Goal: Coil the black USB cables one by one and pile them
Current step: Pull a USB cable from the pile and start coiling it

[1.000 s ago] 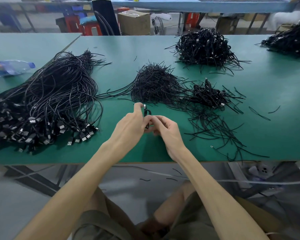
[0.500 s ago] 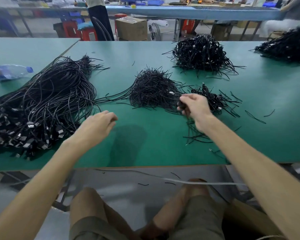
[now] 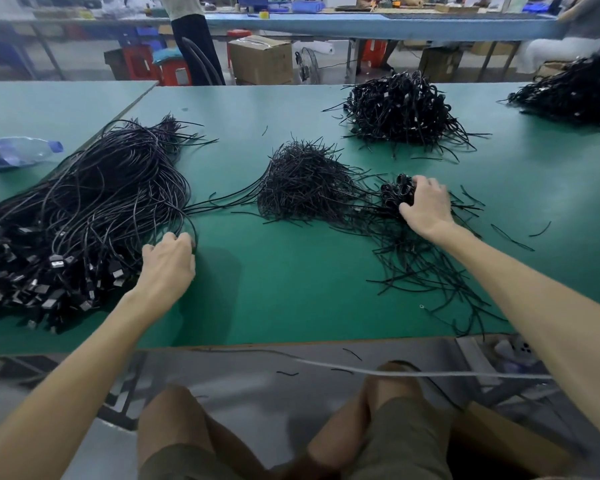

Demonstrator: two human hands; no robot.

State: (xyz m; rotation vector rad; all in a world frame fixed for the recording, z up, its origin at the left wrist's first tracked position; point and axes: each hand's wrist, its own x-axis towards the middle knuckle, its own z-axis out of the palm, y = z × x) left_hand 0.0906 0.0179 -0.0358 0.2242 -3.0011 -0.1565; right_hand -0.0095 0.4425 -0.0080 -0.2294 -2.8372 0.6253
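A big bundle of loose black USB cables [image 3: 84,216] lies at the left of the green table [image 3: 291,289], plugs toward me. My left hand [image 3: 168,263] is at its right edge, fingers curled onto the outermost cable [image 3: 184,216]. A small pile of coiled cables [image 3: 394,194] lies right of centre. My right hand [image 3: 426,206] rests on this pile, fingers spread over the coils. Between the two lies a heap of short black ties [image 3: 302,185].
Loose ties [image 3: 426,271] are scattered near the front right edge. Two more heaps of coiled cables [image 3: 402,109] [image 3: 575,91] sit at the back. A plastic bottle [image 3: 18,152] lies far left. A white cord [image 3: 413,373] hangs below the table edge.
My hands parted from the centre. The right carried a coiled cable to the small pile and now lies on it. The left swung over to the loose bundle.
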